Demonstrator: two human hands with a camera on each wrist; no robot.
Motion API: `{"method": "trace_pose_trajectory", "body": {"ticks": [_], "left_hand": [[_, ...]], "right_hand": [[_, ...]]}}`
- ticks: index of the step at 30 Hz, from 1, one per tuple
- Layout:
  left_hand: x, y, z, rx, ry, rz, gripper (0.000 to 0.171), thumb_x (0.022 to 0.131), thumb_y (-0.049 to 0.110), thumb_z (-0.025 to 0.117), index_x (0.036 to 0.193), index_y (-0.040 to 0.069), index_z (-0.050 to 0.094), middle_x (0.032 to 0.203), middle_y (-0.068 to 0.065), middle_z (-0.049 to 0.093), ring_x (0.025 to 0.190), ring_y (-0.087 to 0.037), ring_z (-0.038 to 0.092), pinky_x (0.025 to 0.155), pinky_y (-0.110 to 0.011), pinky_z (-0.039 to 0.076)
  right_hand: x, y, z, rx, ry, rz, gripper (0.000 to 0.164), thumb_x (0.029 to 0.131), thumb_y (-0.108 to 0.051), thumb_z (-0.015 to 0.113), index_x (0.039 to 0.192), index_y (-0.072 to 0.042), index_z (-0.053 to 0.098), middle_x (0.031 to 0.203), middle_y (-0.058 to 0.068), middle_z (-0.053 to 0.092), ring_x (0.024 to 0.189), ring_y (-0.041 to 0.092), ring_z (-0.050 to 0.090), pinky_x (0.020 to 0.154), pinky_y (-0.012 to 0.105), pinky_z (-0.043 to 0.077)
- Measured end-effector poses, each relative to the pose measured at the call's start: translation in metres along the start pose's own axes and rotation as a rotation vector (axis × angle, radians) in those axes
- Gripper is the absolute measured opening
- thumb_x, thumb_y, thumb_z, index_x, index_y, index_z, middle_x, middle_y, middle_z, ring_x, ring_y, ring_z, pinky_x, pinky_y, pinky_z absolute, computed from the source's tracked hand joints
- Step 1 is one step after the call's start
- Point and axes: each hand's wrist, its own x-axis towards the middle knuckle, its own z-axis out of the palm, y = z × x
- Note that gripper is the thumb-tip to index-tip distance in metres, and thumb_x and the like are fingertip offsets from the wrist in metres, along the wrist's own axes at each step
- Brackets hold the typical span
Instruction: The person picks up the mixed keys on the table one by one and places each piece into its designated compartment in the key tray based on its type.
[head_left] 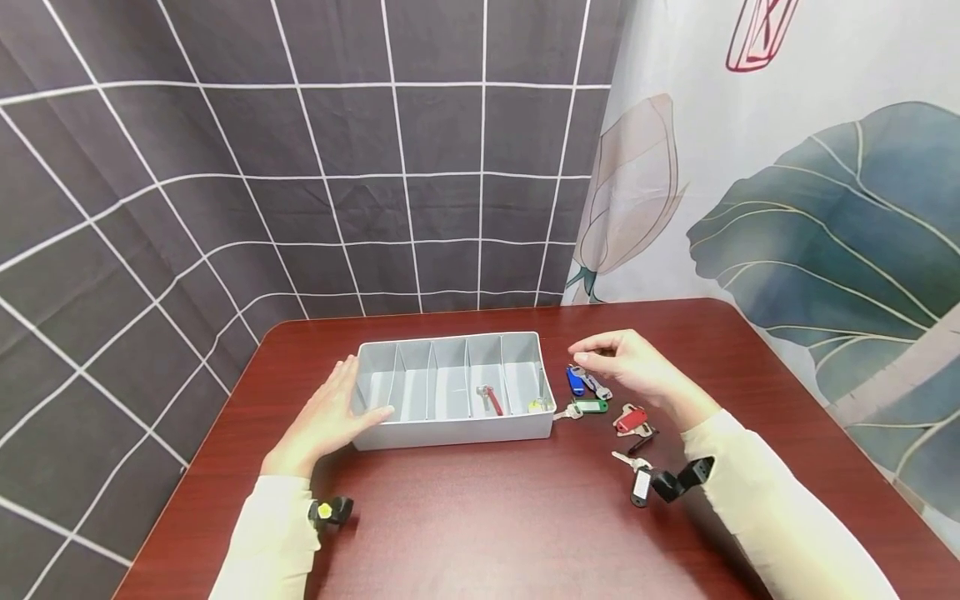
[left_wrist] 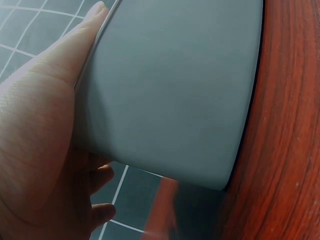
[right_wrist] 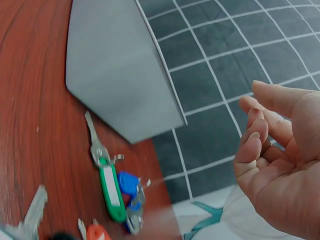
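My left hand (head_left: 327,412) rests at the near left corner of a grey five-compartment tray (head_left: 457,430). Its thumb lies along the front rim and the fingers reach along the left end; in the left wrist view the front wall (left_wrist: 170,95) fills the middle. Above the keys, right of the tray, hovers my right hand (head_left: 637,367), fingers loosely bent and nothing visible between them. Below it lie keys with a blue tag (head_left: 575,381), a green tag (head_left: 591,406) and a red tag (head_left: 632,419). A key with a black tag (head_left: 641,487) lies closer to me.
Inside the tray, a red-tagged key (head_left: 493,400) lies in the fourth compartment from the left. Something yellow (head_left: 536,406), partly hidden, is in the rightmost one. The red-brown table (head_left: 465,508) ends at dark grid curtains (head_left: 442,208) behind.
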Motion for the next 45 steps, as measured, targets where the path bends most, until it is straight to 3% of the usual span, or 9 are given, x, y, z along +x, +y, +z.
{"method": "trace_pose_trajectory", "body": {"ticks": [9,23,34,39,45], "left_hand": [[0.000,0.001,-0.001,-0.001,-0.002,-0.006,0.114,0.077,0.074,0.058,0.153,0.000,0.014,0.156,-0.022,0.019,0.144,-0.039,0.015,0.113,-0.055,0.019],[-0.001,0.001,0.001,-0.004,-0.004,-0.011,0.114,0.078,0.074,0.058,0.153,0.000,0.014,0.157,-0.021,0.018,0.144,-0.039,0.015,0.113,-0.055,0.019],[-0.002,0.005,-0.001,0.048,0.008,-0.023,0.110,0.079,0.071,0.058,0.153,0.002,0.015,0.157,-0.019,0.018,0.144,-0.037,0.014,0.110,-0.064,0.015],[-0.003,0.006,-0.002,0.119,0.025,-0.032,0.110,0.078,0.075,0.055,0.154,0.005,0.017,0.158,-0.015,0.019,0.146,-0.033,0.013,0.110,-0.065,0.007],[-0.005,0.008,-0.003,0.129,0.025,-0.031,0.115,0.075,0.083,0.048,0.154,0.005,0.018,0.158,-0.014,0.019,0.146,-0.033,0.013,0.111,-0.063,0.003]], "right_hand": [[-0.029,0.016,-0.030,-0.068,0.033,0.021,0.040,0.087,-0.032,0.072,0.117,-0.005,0.069,0.116,0.012,0.066,0.097,0.024,0.061,0.075,0.029,0.055],[-0.065,0.047,-0.062,-0.165,0.113,0.033,0.040,0.088,-0.026,0.072,0.117,0.001,0.067,0.110,0.016,0.068,0.085,0.013,0.065,0.068,0.028,0.054],[-0.077,0.072,-0.065,-0.209,0.139,0.085,0.046,0.088,-0.031,0.071,0.120,0.001,0.065,0.111,0.012,0.067,0.088,0.011,0.060,0.071,0.027,0.054],[-0.076,0.079,-0.062,-0.175,0.135,0.070,0.044,0.088,-0.028,0.071,0.119,0.003,0.065,0.110,0.012,0.067,0.086,0.010,0.058,0.068,0.027,0.052],[-0.073,0.081,-0.059,-0.135,0.119,0.083,0.044,0.088,-0.027,0.072,0.119,0.003,0.065,0.108,0.012,0.067,0.085,0.009,0.059,0.069,0.029,0.053]]}}
